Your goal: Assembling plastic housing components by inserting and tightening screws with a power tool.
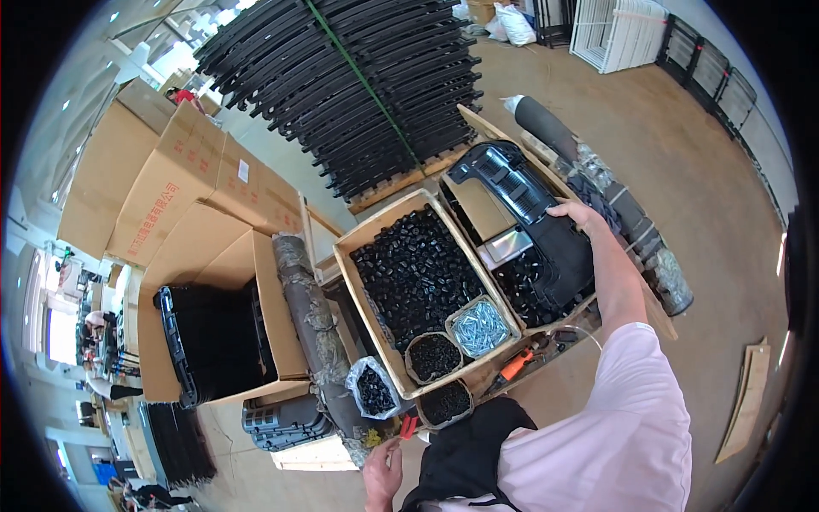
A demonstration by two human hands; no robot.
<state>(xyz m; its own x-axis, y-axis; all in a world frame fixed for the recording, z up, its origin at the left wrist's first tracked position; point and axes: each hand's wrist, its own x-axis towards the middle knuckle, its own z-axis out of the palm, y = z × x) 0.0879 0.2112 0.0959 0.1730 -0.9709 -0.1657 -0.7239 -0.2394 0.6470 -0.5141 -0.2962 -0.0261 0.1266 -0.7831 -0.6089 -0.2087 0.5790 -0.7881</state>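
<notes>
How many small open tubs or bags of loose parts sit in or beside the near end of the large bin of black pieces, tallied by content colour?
Black: 3 (white bag near the left hand, tub inside the large bin, tub just outside its near edge)
Silver: 1 (tub of silver fasteners)
Total: 4

Shirt (589, 444): pale pink, plain, soft cloth, loose cut, creased along side and shoulder. Right sleeve (638, 371): short, same pink, wide hem ending near elbow. Right forearm (618, 286) bare from hem to wrist; right hand (577, 213) bare, ungloved. Left hand (383, 468) likewise bare. Dark garment (472, 448) at body's front: black, matte, loosely folded; apron or trousers, cannot tell.
</notes>
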